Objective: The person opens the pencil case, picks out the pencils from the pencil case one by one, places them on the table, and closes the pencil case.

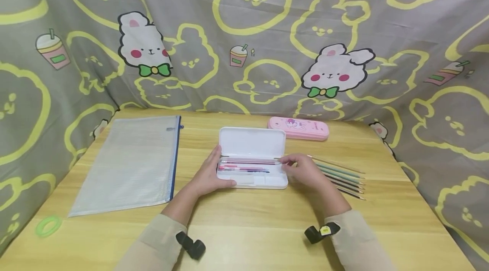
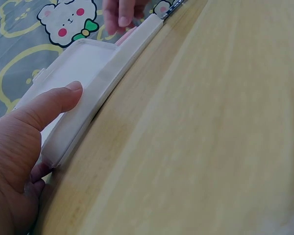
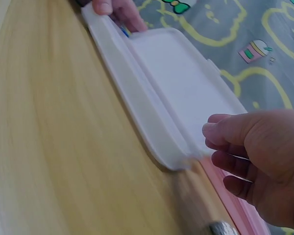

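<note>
A white pencil case (image 1: 252,141) stands with its lid up in the middle of the table, with several pens and pencils (image 1: 248,169) lying inside. My left hand (image 1: 209,174) grips the case's left end, thumb along the front wall and fingers at the side, as the left wrist view also shows (image 2: 24,147). Above the case's right end is my right hand (image 1: 303,170), its fingers loosely bent. In the right wrist view, nothing shows between the right hand's fingertips. Several loose pencils (image 1: 344,175) lie fanned out just right of it, partly hidden by that hand.
A pink pencil case (image 1: 305,128), closed, lies behind the white one on the right. On the left is a translucent zip folder (image 1: 130,165) with a blue edge. A green ring (image 1: 48,226) sits near the left edge. Patterned curtain (image 1: 267,50) hangs behind the table.
</note>
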`<state>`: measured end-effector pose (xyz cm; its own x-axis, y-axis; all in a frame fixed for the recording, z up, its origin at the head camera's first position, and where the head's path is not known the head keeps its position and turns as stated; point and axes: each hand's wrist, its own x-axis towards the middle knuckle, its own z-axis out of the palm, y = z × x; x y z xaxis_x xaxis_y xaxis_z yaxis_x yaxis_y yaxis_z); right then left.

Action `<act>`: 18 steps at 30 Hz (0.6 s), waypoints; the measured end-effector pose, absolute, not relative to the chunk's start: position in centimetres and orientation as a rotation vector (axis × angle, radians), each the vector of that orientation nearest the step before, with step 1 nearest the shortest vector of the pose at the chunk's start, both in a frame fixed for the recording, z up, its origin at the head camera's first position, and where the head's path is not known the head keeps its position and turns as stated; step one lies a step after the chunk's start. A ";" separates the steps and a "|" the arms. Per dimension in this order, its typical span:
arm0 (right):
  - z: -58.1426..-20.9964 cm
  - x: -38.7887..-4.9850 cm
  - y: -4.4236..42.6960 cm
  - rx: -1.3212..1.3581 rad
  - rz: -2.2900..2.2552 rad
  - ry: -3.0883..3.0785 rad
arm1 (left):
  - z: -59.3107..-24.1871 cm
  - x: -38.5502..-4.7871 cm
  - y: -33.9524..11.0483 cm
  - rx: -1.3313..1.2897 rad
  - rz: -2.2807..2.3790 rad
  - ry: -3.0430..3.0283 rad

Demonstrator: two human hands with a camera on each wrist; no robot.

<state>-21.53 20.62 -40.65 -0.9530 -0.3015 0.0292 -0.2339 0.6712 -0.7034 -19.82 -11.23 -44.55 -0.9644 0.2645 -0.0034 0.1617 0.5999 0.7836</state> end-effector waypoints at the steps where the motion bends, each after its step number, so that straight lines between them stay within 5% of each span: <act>1: -40.7 -21.7 20.2 -0.449 -1.154 2.789 | -44.6 -19.8 -11.2 0.361 1.308 2.699; 18: -41.5 -22.6 17.1 -0.430 -0.953 2.817 | -44.3 -19.7 -11.1 0.341 1.325 2.691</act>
